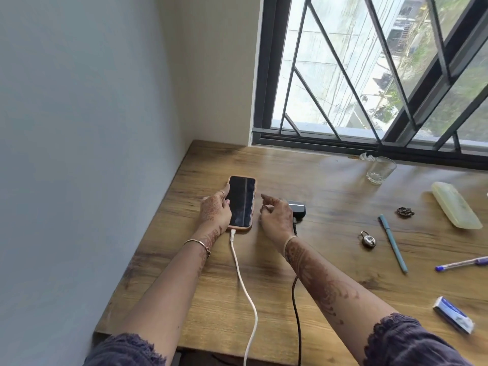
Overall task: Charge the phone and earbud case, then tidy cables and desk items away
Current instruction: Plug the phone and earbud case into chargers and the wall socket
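**A:** What are the hands doing?

**B:** The left hand (215, 210) holds the phone (241, 202) by its 9 o'clock edge, with the fingers curled round the side and the thumb on the dark screen. The right hand (277, 217) holds nothing. Its fingers are loosely curved, and it is over the desk (330, 260) between the phone and the earbud case (298, 208).

**A:** Where do those two sit?

**B:** The phone lies flat toward the desk's 9 o'clock side. The earbud case is just at the phone's 3 o'clock, partly hidden behind the right hand, and I cannot tell whether that hand touches it.

**A:** Which way does the phone point?

**B:** Its long axis runs 6 to 12, with the top end at 12. The port end faces 6, where the white cable (243, 281) is plugged in and trails off the near desk edge. A black cable (297, 299) comes up from 6 to the earbud case.

**A:** How will they handle?

**B:** I'd judge the phone stiff, flat and glass-fronted. Its tan cover should give grip, so take it by the long edges — never by the plug. The earbud case looks small, light and smooth, and it is likely to skid if its cable tugs — pinch it by its sides.
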The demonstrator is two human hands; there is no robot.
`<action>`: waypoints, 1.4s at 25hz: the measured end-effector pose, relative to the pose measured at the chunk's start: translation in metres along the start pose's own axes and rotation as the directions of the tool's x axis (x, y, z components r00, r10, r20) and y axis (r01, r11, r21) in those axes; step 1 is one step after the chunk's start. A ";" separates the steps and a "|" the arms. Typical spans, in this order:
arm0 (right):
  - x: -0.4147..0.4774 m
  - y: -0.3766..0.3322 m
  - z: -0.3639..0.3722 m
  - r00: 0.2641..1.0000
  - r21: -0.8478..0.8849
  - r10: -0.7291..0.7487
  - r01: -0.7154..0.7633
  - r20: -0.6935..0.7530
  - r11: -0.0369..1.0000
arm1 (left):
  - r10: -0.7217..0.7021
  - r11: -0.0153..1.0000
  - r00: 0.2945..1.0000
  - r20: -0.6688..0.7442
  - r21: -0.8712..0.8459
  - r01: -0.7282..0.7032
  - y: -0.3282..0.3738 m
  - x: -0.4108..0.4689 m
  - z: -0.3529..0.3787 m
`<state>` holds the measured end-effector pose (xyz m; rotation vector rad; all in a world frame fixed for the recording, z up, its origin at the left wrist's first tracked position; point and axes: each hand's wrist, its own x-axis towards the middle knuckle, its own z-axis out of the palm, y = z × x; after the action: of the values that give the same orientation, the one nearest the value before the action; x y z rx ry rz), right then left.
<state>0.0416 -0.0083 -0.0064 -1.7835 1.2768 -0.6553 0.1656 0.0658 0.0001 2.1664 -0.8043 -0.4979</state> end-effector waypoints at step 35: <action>0.010 0.087 -0.078 0.970 -0.337 -0.199 0.144 -0.136 0.930 | 0.123 0.953 0.992 -0.029 -0.276 -0.126 0.052 -0.047 0.106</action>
<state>-0.0610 -0.0549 -0.0402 -2.1688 1.4162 -0.7388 0.0509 0.0159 -0.0236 1.8471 -0.8074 -0.5016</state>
